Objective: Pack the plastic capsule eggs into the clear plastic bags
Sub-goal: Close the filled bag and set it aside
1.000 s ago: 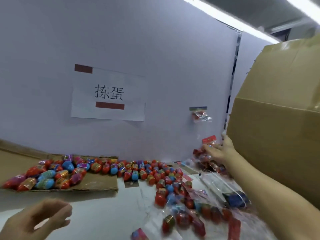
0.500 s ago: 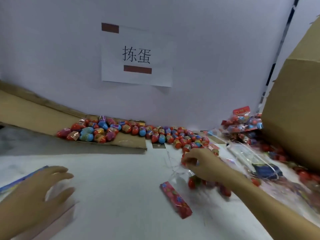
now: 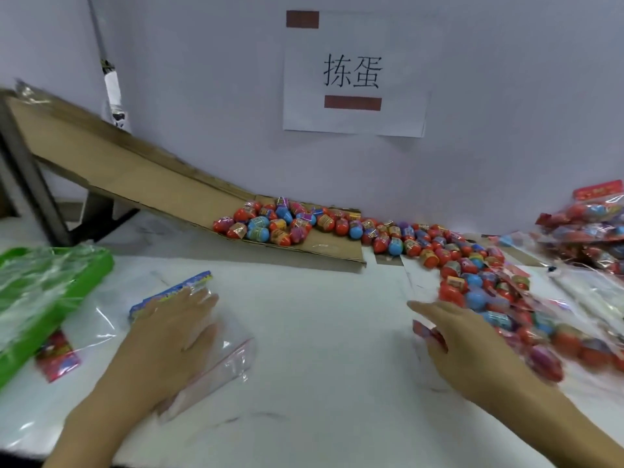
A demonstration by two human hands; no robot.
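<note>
We're partway through, by the look of it: filled bags (image 3: 587,231) are stacked at the right edge of the frame, but lots of loose capsule eggs (image 3: 398,236) are still spread from the cardboard ramp (image 3: 141,177) at centre across the white surface (image 3: 320,332) to the right. Left hand (image 3: 169,336) lies flat, fingers straight, on an empty clear bag (image 3: 219,359) at lower left. Right hand (image 3: 466,342) is open and relaxed, reaching toward the eggs, holding nothing we can make out.

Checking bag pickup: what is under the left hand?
The left hand lies flat on clear plastic bags with a blue printed header, on the white table. Anything beneath the palm is covered.
</note>
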